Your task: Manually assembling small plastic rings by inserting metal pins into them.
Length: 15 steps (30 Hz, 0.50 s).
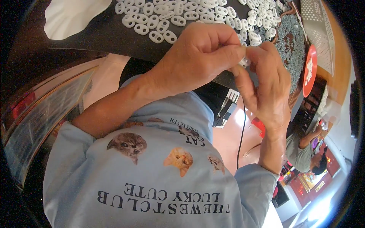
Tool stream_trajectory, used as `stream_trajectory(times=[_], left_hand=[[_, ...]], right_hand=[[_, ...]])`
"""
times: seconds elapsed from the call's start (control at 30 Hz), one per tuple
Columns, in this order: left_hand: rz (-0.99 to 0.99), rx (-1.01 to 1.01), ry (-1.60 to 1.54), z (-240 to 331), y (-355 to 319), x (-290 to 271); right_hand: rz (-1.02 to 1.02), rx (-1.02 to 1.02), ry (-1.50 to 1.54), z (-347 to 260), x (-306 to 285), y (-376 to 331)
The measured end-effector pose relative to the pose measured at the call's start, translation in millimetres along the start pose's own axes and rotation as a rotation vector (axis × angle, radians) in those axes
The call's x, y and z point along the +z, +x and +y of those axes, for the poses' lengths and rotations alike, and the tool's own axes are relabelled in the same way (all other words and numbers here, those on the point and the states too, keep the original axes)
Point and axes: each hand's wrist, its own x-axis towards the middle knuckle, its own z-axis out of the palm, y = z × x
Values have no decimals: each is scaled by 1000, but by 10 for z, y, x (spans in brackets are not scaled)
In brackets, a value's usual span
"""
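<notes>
Both hands meet above the table's front edge, right of the middle, around a small white two-holed plastic piece (245, 62). My left hand (203, 57) is closed, its thumb and forefinger pinching at the piece's upper left. From the other side, the thumb and forefinger of my right hand (268, 81) grip the same piece. The fingers cover most of it, so its exact fit cannot be made out. Just beyond my hands lies a spread of similar white oval pieces (156, 37), each with two holes. Right of them is a heap of small grey metal parts (289, 41), possibly springs.
A white scalloped tray or sheet (72, 19) rests on the dark table (102, 43) at the far left. At the right stand a red dish (310, 72) with white bits and a perforated white basket (321, 34). A black cable (241, 140) hangs below. Another person (304, 154) sits farther right.
</notes>
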Motion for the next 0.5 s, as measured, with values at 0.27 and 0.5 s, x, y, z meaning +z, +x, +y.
stream_trajectory(times=[0.27, 0.5], left_hand=[[11, 44, 69, -45, 17, -12], [26, 121, 221, -56, 12, -21]], right_hand=[[72, -69, 18, 52, 76, -6], [101, -140, -14, 133, 128, -21]])
